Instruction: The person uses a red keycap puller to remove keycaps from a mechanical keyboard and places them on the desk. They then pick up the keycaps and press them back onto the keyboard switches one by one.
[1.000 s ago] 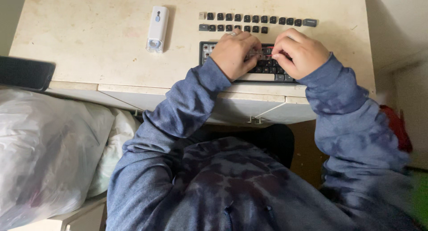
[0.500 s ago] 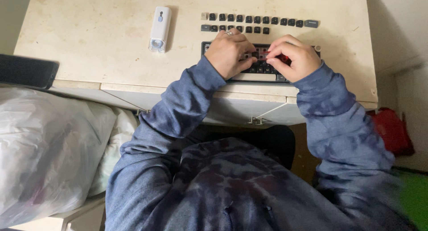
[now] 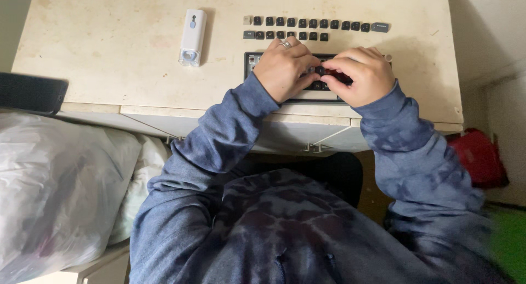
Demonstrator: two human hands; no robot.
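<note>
your left hand [image 3: 285,69] lies curled over the left half of the keyboard [image 3: 319,81], a ring on one finger, its fingertips bent down among the keys; whether it pinches anything there, you cannot tell from this view; your right hand [image 3: 359,75] sits at three o'clock from it, just beside it, fingers folded tight toward the left hand over the middle of the board; something seems tucked under those fingers, but it is hidden, so what it grips cannot be told; the two hands nearly meet above the key bed.

the keyboard rests on the worn cream desk [image 3: 120,48], close to the near edge, its dark frame and a few dark keys showing between and around your hands; at twelve o'clock from the keyboard, loose keycaps [image 3: 312,28] lie in two neat rows on the desk top, apart from the board; at ten o'clock, well apart, a small white device [image 3: 192,36] lies lengthwise on the desk; at the desk's nine o'clock edge a dark flat object [image 3: 30,92] overhangs; below it a clear plastic bag [image 3: 55,191] bulges; a red object [image 3: 479,158] sits at four o'clock.
</note>
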